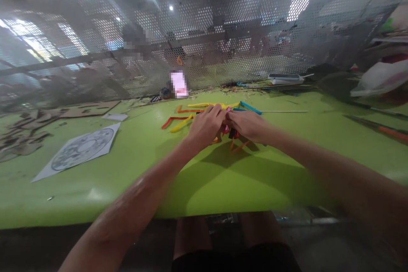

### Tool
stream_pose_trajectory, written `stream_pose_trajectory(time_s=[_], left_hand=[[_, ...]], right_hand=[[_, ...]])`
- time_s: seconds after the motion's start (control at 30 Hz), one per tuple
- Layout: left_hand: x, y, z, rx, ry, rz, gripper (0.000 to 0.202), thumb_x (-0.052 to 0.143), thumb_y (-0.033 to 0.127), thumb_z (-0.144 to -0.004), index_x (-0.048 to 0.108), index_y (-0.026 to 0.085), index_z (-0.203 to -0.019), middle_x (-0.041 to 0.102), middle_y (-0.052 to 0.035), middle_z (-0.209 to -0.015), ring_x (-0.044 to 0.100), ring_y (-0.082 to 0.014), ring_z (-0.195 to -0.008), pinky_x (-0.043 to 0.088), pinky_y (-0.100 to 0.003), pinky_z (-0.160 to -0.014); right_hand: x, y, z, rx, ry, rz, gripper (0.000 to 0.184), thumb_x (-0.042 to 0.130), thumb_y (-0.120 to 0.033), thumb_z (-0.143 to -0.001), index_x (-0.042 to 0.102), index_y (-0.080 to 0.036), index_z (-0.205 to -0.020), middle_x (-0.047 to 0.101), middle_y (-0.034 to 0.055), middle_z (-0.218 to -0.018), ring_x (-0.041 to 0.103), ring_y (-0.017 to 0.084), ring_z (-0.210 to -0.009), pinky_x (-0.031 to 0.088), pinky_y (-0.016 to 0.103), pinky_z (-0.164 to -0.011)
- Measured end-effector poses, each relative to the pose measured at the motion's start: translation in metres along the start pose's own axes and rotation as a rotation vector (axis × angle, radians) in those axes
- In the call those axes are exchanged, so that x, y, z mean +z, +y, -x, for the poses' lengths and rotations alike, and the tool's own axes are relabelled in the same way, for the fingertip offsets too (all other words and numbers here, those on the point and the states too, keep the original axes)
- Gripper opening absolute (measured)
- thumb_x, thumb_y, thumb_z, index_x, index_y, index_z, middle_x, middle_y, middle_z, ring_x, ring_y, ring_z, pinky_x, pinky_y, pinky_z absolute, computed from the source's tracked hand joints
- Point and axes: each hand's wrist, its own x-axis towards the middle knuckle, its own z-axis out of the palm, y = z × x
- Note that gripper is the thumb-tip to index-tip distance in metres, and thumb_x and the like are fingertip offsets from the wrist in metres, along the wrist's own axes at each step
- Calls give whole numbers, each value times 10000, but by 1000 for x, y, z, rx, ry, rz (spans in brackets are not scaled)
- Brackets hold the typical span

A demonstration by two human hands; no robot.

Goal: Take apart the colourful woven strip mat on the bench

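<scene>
In front of me, on the green tabletop (127,178), lies a craft piece with bent coloured strips. Yellow, orange, red and blue strips fan out from it; a red strip (171,120) and a blue strip (251,107) reach to either side. My left hand (208,124) and my right hand (247,125) meet over its middle, fingers bent and closed on it. Pink and dark bits show between them, but most of the centre is hidden. A thin pale stick (285,111) extends to the right, past my right hand.
Left of my hands lies a paper with a printed round pattern (84,146), beside cut cardboard scraps (25,142). A lit phone (179,83) leans near a perforated metal screen (204,21). A white tray (285,78) and a plastic bag (381,77) are toward the right.
</scene>
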Motion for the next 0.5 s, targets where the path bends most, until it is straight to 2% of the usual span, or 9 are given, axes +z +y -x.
stream_pose_trajectory(time_s=[0.13,0.3,0.4,0.5], left_hand=[[-1,-2,3,11,76,74,131,496,183,-1027,624,155,-1032,673,-122,-1012,622,-234,-960,429,-288,-707],[1,-6,5,43,73,139,180,512,218,-1025,630,173,-896,675,-90,-887,593,-192,-770,372,-288,-649],[3,-8,6,68,71,211,181,549,241,-1007,633,194,-855,669,-59,-829,558,-169,-701,357,-277,-625],[7,-11,6,5,146,337,177,597,249,-977,621,201,-809,660,-34,-763,537,-149,-652,369,-267,-620]], right_hand=[[0,0,-3,-53,-75,192,190,532,-325,-1006,650,-229,-893,728,90,-905,583,230,-713,307,345,-652],[-3,-2,-2,-44,-44,289,216,557,-360,-1004,646,-234,-853,731,70,-867,578,212,-683,260,332,-608],[-4,1,-1,-49,20,118,293,598,-438,-977,606,-223,-779,687,65,-767,572,202,-668,325,323,-622],[-3,8,-3,-71,11,-267,385,626,-594,-927,627,-215,-859,685,50,-762,601,190,-681,429,314,-644]])
